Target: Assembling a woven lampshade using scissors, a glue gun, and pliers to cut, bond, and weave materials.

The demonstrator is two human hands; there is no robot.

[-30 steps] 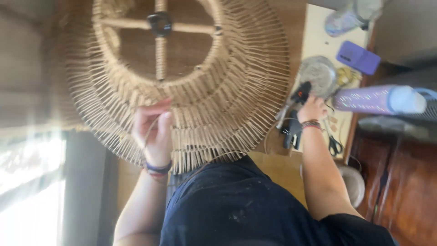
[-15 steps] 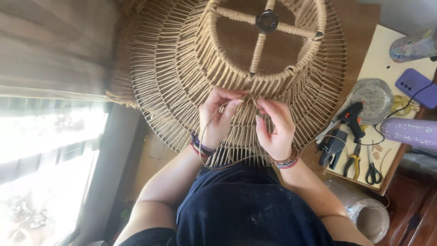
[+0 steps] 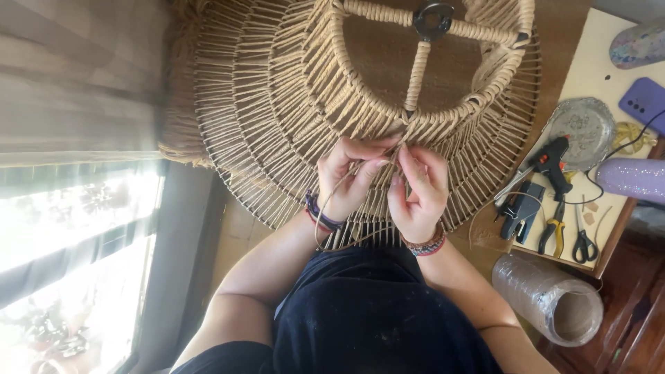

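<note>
A large tiered lampshade frame (image 3: 277, 104) wrapped in tan jute cord fills the upper middle, with a wrapped cross-bar and a black centre fitting (image 3: 433, 17). My left hand (image 3: 350, 176) and my right hand (image 3: 419, 190) meet at the near rim of its inner ring. Both pinch a strand of jute cord (image 3: 332, 208), which loops down past my left wrist. Bead and cord bracelets sit on both wrists.
A low table (image 3: 589, 83) at the right holds a black-and-orange glue gun (image 3: 551, 156), pliers (image 3: 552, 232), scissors (image 3: 584, 242), a round metal dish (image 3: 585, 125), a purple phone (image 3: 644, 100) and a glittery purple bottle (image 3: 634, 180). A roll of clear film (image 3: 547, 298) lies below it. Bright window at left.
My right hand came back from the tools on the table and joined my left hand at the shade's rim. The view has shifted, and both hands have closed in on the cord.
</note>
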